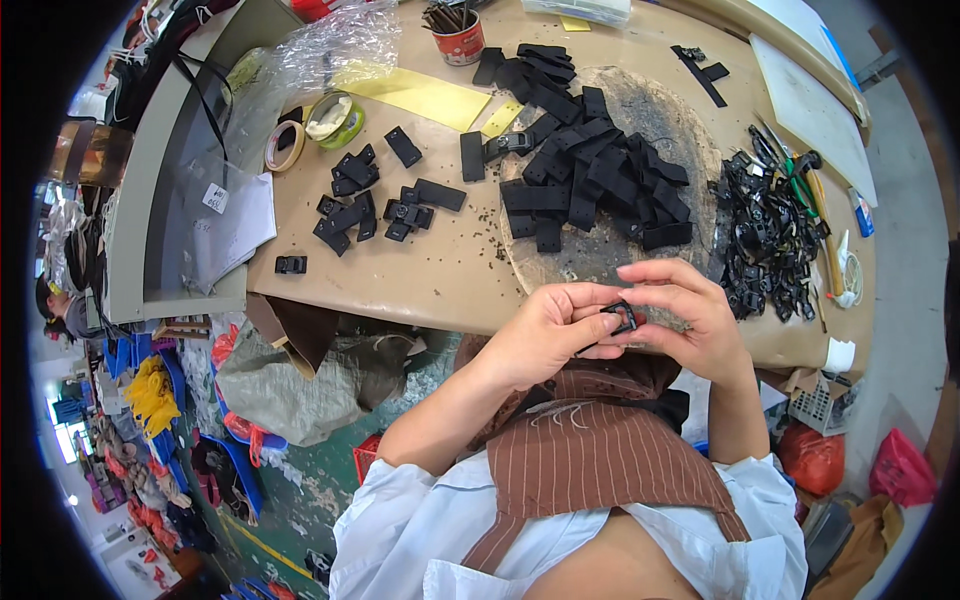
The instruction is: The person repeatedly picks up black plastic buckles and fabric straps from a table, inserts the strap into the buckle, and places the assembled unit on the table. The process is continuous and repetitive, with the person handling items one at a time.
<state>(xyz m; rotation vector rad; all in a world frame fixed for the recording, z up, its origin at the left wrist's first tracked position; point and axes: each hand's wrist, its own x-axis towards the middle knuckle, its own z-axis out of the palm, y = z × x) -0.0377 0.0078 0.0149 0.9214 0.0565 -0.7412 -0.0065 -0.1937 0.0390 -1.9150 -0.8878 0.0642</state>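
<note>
At the table's front edge my left hand (555, 328) pinches a small black buckle (622, 318) between thumb and fingers. From the other side my right hand (690, 308) closes its thumb and fingertips on the same buckle. My fingers hide part of it. Beyond my hands lies a heap of short black webbing straps (600, 165) on a worn round board (540, 262). To the right is a pile of black plastic buckles (765, 240). Several straps fitted with buckles (408, 212) lie on the left of the table.
A tape roll (285, 146), a green tub (336, 122) and clear plastic wrap (325, 50) stand at the left. A red can (460, 42) holds thin sticks at the back. Green-handled pliers (800, 185) and a hammer (818, 190) lie right of the buckle pile.
</note>
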